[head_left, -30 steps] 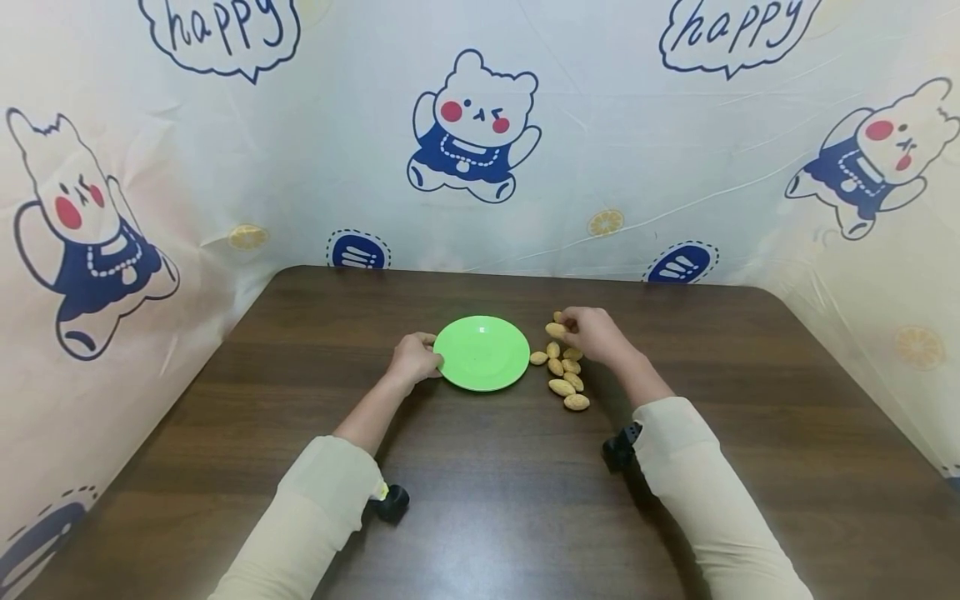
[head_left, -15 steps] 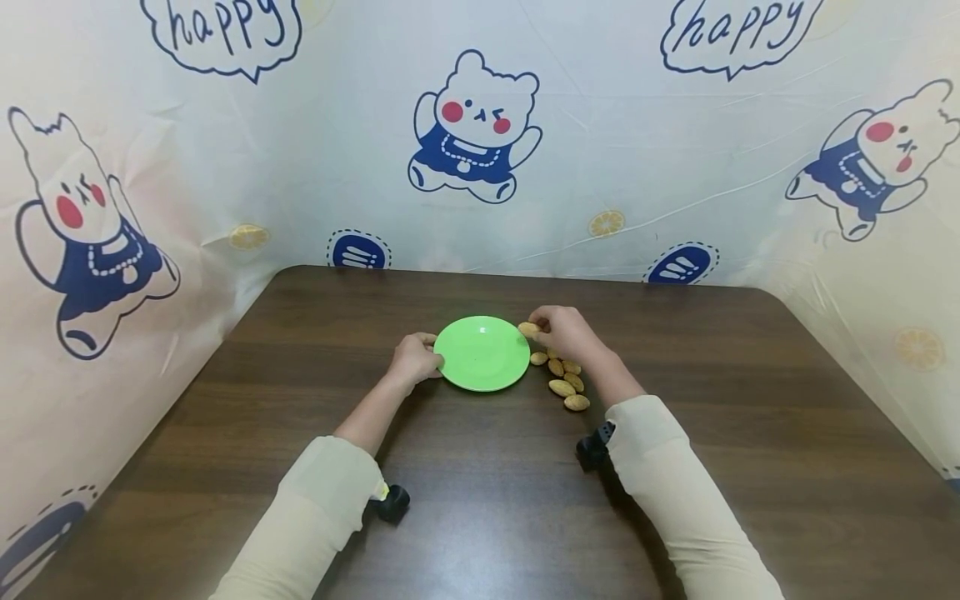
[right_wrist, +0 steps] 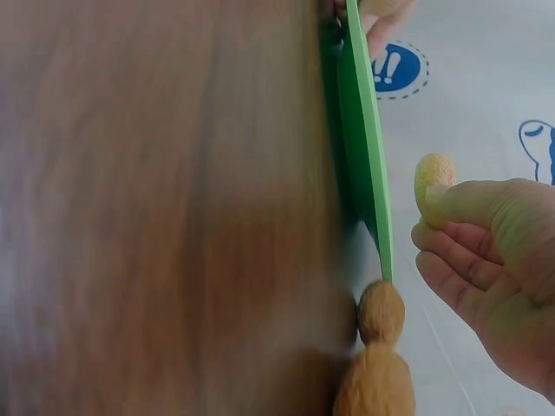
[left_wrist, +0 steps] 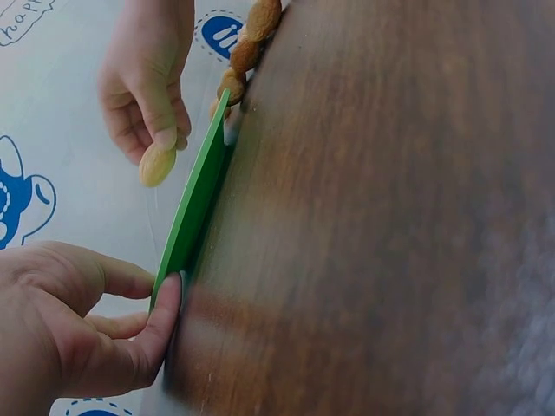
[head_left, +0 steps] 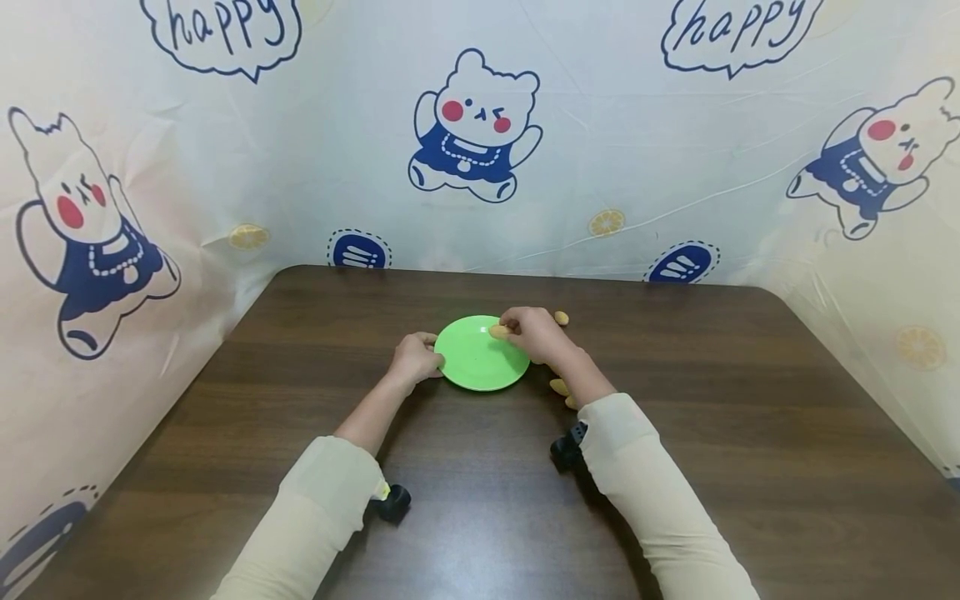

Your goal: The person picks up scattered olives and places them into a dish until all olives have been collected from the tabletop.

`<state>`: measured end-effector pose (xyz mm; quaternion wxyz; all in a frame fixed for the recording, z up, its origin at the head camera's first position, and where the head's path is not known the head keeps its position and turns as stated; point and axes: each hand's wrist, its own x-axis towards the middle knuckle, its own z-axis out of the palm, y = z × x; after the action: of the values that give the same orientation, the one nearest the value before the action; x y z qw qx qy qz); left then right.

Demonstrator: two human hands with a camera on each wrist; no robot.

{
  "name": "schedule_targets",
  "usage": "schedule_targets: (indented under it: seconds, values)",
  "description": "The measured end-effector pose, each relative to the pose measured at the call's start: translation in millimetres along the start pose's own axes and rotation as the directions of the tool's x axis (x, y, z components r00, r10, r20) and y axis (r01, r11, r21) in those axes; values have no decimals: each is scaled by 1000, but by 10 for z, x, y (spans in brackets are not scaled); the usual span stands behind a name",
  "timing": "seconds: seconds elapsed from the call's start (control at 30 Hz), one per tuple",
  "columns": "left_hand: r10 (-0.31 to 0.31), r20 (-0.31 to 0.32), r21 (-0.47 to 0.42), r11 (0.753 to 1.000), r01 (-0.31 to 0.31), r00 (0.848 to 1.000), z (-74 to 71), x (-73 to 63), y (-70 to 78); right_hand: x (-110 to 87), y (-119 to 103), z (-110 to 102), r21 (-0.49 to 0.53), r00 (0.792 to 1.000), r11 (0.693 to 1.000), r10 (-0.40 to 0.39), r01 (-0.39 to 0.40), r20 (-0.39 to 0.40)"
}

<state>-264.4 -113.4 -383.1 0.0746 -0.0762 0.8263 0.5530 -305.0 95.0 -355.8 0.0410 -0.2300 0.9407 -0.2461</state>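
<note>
My left hand [head_left: 415, 360] pinches the left rim of a bright green plate [head_left: 476, 367]; the left wrist view shows thumb and fingers on either side of the rim. Above the plate's right part is my right hand [head_left: 537, 333]. Between its thumb and fingertips it pinches a tan, pitted almond in its shell [left_wrist: 158, 165], held apart from the plate in both wrist views. More unshelled almonds [right_wrist: 381, 310] lie on the table just past the plate's right edge. In the head view my right hand and wrist hide most of them.
One almond [head_left: 562, 317] lies by itself behind my right hand. Others [head_left: 558, 387] peek out beside the right forearm. A dark wooden table [head_left: 480, 483] carries everything, and a printed cloth [head_left: 315, 150] hangs behind its far edge.
My right hand has carried the almond leftward from the group on the table to over the plate. The left hand and plate have stayed in place.
</note>
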Motion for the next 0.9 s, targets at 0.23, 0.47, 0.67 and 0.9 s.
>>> schedule_targets:
  seconds: [0.23,0.47,0.67,0.9]
  values:
    - [1,11,6,1000,-1,1000,-3,-11,12,61,-84,93,-15,999,999,-50,50,-2]
    - [-4,21,9,1000,4,1000,-10,-28,27,120,-209,176,-52,998,997,-56,57,15]
    - [-9,13,9,1000,9,1000,-10,-26,30,165,-313,240,-83,995,992,-90,92,31]
    - [-6,20,1,1000,6,1000,-12,-15,29,205,-376,302,-123,991,983,-131,135,38]
